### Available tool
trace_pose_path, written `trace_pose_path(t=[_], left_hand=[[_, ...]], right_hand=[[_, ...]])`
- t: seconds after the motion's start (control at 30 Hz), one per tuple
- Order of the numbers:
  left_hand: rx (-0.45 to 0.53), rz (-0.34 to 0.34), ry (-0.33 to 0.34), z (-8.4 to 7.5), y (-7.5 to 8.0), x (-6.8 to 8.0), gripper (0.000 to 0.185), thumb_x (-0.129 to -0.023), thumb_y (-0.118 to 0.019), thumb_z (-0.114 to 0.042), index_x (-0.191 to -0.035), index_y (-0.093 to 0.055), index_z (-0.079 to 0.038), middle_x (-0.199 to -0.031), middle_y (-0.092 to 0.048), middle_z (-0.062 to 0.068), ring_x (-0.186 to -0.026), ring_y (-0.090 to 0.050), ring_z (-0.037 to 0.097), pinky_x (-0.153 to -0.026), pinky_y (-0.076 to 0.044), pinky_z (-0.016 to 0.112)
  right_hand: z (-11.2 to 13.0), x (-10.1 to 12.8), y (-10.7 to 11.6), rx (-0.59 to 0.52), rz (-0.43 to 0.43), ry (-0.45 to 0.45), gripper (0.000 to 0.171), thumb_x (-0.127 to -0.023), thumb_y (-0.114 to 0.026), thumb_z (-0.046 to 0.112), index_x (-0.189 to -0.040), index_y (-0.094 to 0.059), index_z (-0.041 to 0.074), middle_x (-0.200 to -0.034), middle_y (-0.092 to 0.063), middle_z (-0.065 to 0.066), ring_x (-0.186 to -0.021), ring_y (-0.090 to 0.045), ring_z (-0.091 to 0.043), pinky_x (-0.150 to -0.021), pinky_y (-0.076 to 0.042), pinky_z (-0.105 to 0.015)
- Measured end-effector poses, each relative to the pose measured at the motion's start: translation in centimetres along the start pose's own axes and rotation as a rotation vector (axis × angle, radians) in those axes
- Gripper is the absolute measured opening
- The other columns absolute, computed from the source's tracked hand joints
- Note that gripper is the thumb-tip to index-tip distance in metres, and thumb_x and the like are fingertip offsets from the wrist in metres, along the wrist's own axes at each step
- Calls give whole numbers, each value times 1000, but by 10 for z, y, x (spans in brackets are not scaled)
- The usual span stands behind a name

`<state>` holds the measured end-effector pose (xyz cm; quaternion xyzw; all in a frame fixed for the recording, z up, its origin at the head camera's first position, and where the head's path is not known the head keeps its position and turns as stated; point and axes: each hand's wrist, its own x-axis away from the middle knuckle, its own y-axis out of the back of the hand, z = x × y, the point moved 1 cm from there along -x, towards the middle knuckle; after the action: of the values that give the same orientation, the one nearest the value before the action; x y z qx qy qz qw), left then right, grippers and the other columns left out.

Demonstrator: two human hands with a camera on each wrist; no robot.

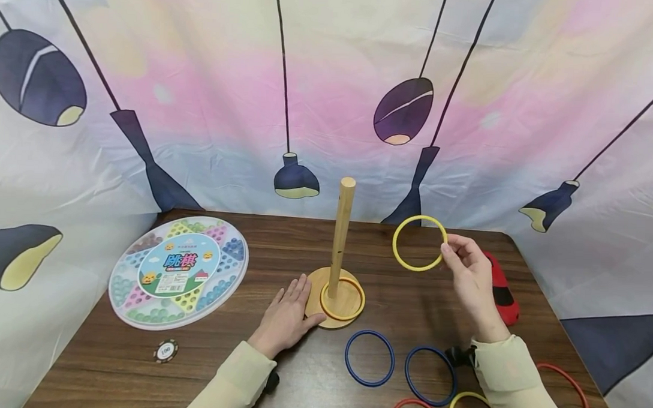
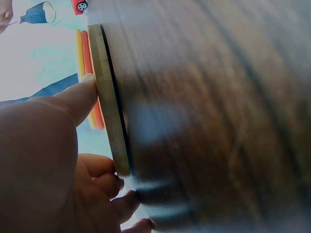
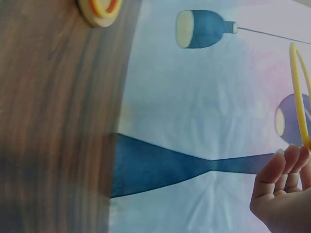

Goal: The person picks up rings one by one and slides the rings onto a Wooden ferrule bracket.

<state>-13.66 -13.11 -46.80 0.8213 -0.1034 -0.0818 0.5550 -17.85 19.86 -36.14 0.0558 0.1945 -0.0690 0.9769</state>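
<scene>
Two hands busy here, so going left to right. Far left on the table you've got the round board game and a little chip in front of it, both well clear of the action.

Your left hand lies flat with fingers straight, pressing against the edge of the wooden base; nothing is gripped. The left wrist view shows a fingertip touching the rim of that base. One yellow ring with some orange on it already sits around the peg.

Right of that, your right hand pinches another yellow ring by its right side, held up in the air beside the top of the peg, a bit lower than the tip. The right wrist view shows the fingers curled on the ring.

What could go wrong: the ring hangs off to the side of the peg, so if you let go early it'll probably clip the top and bounce off onto the table. Your grip is a light fingertip pinch too, so it could twist. And if the left hand lifts, a knock might tip the stand.

Spare blue rings and a red toy car sit near your right sleeve.
</scene>
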Motion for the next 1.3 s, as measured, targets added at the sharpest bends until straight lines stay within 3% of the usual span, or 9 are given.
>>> trace_pose_path(t=[0.2,0.47,0.6,0.87,1.1,1.3], left_hand=[[-6,1,-2,0,0,0,83,-94,-57,-52,-149,-31,5,-156,-25,20,-143,-24,36,-113,-23,54],[-5,8,3,-1,0,0,83,-94,-56,-52,-149,-31,5,-157,-24,19,-144,-24,35,-113,-23,53],[-6,5,2,-1,0,0,83,-94,-57,-52,-149,-31,5,-157,-24,20,-144,-24,35,-113,-24,54],[-4,1,0,0,1,1,83,-94,-57,-51,-149,-32,5,-156,-25,20,-143,-25,35,-113,-24,54],[-7,9,-1,-1,-1,0,83,-94,-56,-52,-149,-32,5,-156,-25,20,-143,-25,35,-113,-24,53],[-2,1,1,0,-1,0,83,-94,-57,-51,-149,-32,5,-156,-25,20,-143,-26,35,-113,-24,53]], right_hand=[[13,-4,-5,-154,-65,23,14,-96,-59,2,-109,-64,1,-81,-55,-5,-69,-53,-17,-63,-50,-20],[29,-5,-12,-401,-54,90,22,-96,-54,-3,-113,-53,-18,-84,-55,-8,-72,-52,-15,-64,-48,-22],[39,-4,-15,-476,-35,118,19,-96,-53,-5,-112,-56,-15,-86,-56,-11,-75,-53,-16,-67,-49,-24],[55,-2,-23,-517,31,149,18,-97,-53,-4,-112,-59,-10,-88,-55,-13,-81,-54,-20,-70,-49,-24],[64,-1,-30,-475,87,150,17,-98,-53,0,-113,-60,-4,-88,-53,-11,-82,-52,-21,-72,-50,-22],[75,-3,-38,-445,118,147,18,-98,-54,2,-114,-59,-6,-91,-56,-10,-82,-53,-20,-72,-52,-24]])
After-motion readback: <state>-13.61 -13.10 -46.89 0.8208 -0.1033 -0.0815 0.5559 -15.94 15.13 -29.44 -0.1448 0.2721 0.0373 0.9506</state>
